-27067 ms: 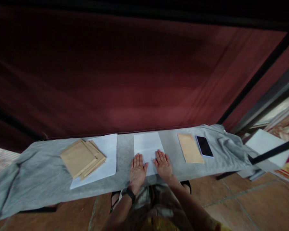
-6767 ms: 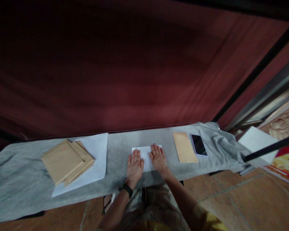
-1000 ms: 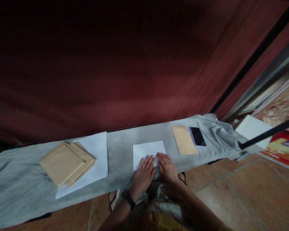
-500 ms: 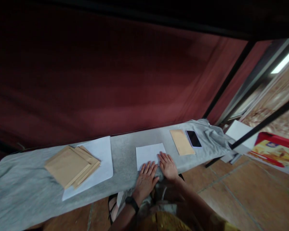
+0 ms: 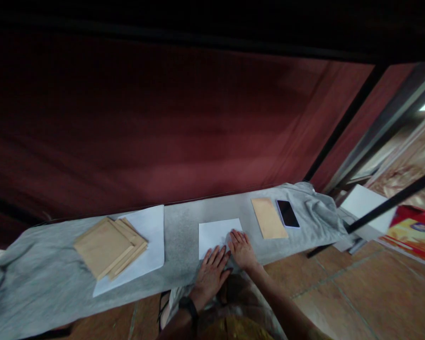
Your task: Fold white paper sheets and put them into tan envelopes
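A white sheet of paper (image 5: 217, 231), looking folded to a small rectangle, lies on the grey cloth (image 5: 180, 226) in front of me. My left hand (image 5: 212, 271) rests flat on its near edge, fingers stretched out. My right hand (image 5: 241, 248) lies on the near right corner of the paper, its fingers extended and close together. Just right of the paper is a tan envelope (image 5: 269, 218), flat on the cloth. To the left, a pile of brown envelopes (image 5: 104, 245) lies partly over larger white sheets (image 5: 154, 236).
Beside the tan envelope lies a phone (image 5: 288, 214) with a dark screen. A dark red panel (image 5: 184, 141) rises behind the narrow cloth-covered surface. At the right are a dark metal bar (image 5: 393, 205), a white box (image 5: 368, 205) and a red-and-yellow box (image 5: 414, 231) above the tiled floor.
My right hand has slid a little inward and forward on the paper. My left hand stays at the near edge. The view has shifted slightly.
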Action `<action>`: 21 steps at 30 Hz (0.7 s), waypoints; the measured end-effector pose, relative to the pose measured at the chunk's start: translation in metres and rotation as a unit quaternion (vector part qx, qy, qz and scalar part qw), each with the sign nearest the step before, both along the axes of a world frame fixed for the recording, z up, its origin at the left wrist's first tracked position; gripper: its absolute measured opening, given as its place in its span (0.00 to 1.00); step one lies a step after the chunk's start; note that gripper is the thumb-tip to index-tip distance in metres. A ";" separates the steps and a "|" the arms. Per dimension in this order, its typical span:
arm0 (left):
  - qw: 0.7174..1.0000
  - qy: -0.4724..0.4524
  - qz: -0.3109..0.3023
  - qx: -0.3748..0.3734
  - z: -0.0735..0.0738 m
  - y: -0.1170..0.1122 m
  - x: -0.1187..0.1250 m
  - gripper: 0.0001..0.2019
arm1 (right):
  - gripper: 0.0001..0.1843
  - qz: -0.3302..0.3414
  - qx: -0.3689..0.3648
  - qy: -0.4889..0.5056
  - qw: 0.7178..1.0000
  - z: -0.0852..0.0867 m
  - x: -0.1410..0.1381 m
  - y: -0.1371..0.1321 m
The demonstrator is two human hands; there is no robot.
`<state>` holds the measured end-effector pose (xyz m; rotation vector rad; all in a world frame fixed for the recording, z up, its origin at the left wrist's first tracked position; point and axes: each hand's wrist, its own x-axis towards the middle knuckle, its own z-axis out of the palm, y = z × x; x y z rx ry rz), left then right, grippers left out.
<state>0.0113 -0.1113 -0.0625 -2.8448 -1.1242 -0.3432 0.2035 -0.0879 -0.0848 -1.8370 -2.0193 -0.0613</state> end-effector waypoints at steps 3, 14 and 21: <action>1.000 0.010 0.002 -0.010 0.000 -0.002 0.000 0.26 | 0.24 0.024 0.013 0.013 1.000 0.003 -0.016 0.019; 1.000 0.005 0.014 -0.007 -0.009 -0.006 -0.003 0.30 | 0.29 0.009 0.035 -0.019 0.999 -0.005 0.015 0.040; 0.995 -0.009 0.086 -0.047 -0.008 0.009 -0.007 0.30 | 0.31 -0.008 0.073 -0.030 0.997 -0.015 0.046 0.026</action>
